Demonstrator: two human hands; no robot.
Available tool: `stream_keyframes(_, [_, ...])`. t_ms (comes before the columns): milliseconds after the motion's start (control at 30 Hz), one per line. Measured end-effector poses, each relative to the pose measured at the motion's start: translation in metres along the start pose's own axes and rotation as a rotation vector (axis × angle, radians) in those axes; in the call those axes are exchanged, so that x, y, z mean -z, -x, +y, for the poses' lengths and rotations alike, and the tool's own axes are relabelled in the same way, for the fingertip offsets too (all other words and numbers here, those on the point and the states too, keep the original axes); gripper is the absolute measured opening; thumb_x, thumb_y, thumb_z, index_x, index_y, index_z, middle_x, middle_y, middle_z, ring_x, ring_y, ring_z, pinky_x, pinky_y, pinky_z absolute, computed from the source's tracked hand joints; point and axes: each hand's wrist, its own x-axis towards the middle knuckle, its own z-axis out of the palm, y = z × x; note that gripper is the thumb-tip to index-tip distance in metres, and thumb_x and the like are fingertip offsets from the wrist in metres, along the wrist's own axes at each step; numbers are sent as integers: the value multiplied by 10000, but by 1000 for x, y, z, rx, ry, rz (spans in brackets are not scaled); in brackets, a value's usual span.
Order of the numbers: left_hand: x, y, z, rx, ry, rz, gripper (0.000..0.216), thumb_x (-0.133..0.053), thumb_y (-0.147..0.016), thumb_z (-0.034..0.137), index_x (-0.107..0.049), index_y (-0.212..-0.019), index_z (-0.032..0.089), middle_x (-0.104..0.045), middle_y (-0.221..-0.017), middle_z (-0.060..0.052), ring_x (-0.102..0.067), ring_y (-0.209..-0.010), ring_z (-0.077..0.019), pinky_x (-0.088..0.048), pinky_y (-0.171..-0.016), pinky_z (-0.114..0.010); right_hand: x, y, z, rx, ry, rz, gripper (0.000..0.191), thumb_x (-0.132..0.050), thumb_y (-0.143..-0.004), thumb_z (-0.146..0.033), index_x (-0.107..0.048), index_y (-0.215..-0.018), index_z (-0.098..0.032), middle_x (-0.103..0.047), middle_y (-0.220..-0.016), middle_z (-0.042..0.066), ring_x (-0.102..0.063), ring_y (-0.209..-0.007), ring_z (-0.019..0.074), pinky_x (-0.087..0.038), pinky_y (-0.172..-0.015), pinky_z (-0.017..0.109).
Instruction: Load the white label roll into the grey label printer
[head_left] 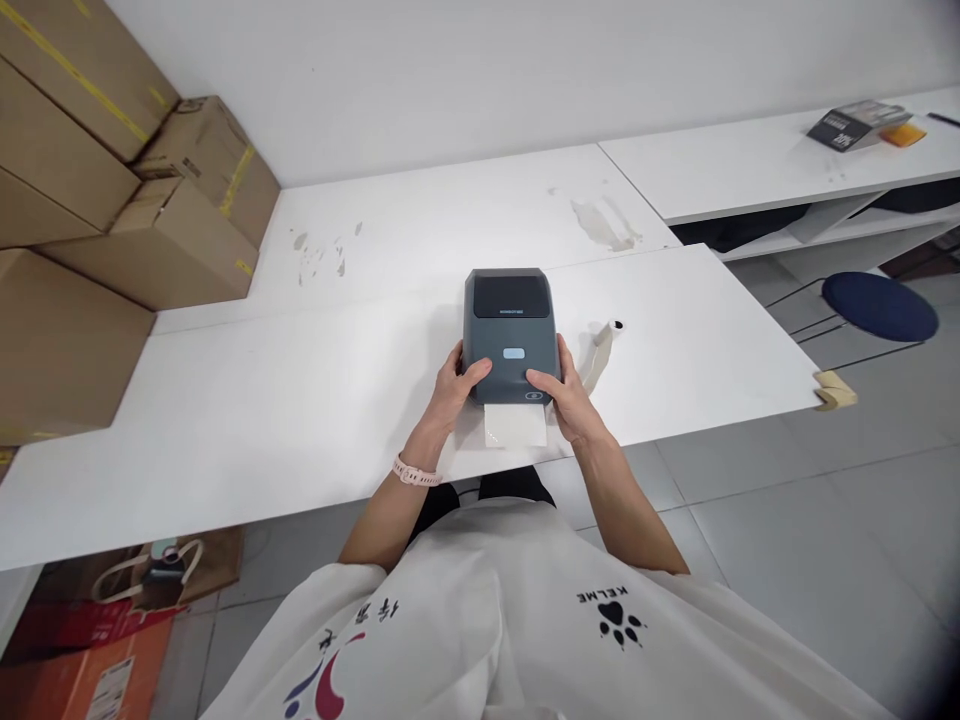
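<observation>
A dark grey label printer [511,325] stands near the front edge of a white table [300,400]. A white label sheet [515,424] sticks out of its front slot. My left hand [454,385] grips the printer's front left corner, thumb on top. On the other side, my right hand [562,388] holds the front right corner the same way. Both hands are closed round the printer's sides. A pale wristband sits on my left wrist.
Stacked cardboard boxes [112,200] fill the table's left end. A small black item [616,325] and a beige strip lie right of the printer. A second white table [750,160] at the back right carries a dark packet [855,125]. A blue stool [879,305] stands on the floor.
</observation>
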Motion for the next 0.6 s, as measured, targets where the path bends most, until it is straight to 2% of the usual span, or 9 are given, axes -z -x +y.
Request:
stream_keyframes(133, [-3,-2,-1,-29,-40,20,731,-731,-809,516,-530,-1441,208,-629,-1472,-131,-605,-1343,-326,-508,-1108,-464,-5,2,7,36,63,44,1133,-670,-854,-592,83,-1669,-362,-225,-1743,45,-411,-1534,298,-478,-1187,508])
stream_keyframes(300, [-1,-3,-3,-34,-55,35,734,-717,-806,562,-535,-1422,209,-609,-1484,-133,-581,-1362,-313,-493,-1116,-441,-4,-1,10,31,-14,64,1148,-728,-812,-530,12,-1675,-368,-254,-1733,37,-421,-1527,288,-454,-1204,507])
stream_keyframes(367, [-1,9,-10,-3,-83,110,800,-749,-785,571,-488,-1455,219,-545,-1538,-138,-545,-1390,-303,-494,-1101,-409,-4,-2,9,20,-62,67,1170,-762,-784,-505,-18,-1676,-362,-279,-1725,41,-429,-1522,286,-447,-1208,504])
stream_keyframes(433, [-3,29,-22,39,-154,266,871,-807,-731,572,-463,-1457,236,-507,-1550,-141,-544,-1359,-290,-521,-1025,-377,-4,-2,8,25,-62,59,1180,-761,-782,-512,-11,-1678,-346,-263,-1730,45,-418,-1529,285,-442,-1213,491])
stream_keyframes(467, [-5,40,-28,67,-197,350,855,-837,-693,568,-504,-1405,234,-541,-1497,-141,-578,-1282,-278,-537,-955,-362,-4,-3,8,28,-49,55,1178,-751,-789,-522,-2,-1679,-339,-244,-1737,46,-407,-1535,283,-437,-1217,487])
stream_keyframes(500, [-7,51,-34,82,-215,403,751,-826,-700,580,-568,-1309,224,-615,-1370,-128,-624,-1146,-245,-540,-879,-344,-5,-3,8,30,-37,53,1172,-739,-795,-529,5,-1679,-337,-228,-1742,45,-401,-1539,280,-429,-1223,487])
stream_keyframes(533, [-10,61,-39,116,-199,383,598,-801,-722,592,-636,-1153,213,-678,-1179,-95,-644,-976,-200,-527,-799,-323,-5,-3,9,31,-34,52,1165,-732,-799,-531,8,-1678,-341,-225,-1743,42,-401,-1539,278,-419,-1229,492])
stream_keyframes(600, [-15,72,-43,213,-113,208,450,-772,-731,620,-647,-814,196,-636,-793,-24,-567,-681,-131,-451,-627,-289,-5,-3,11,31,-54,63,1154,-734,-794,-519,-7,-1675,-357,-259,-1733,34,-419,-1528,273,-397,-1240,511])
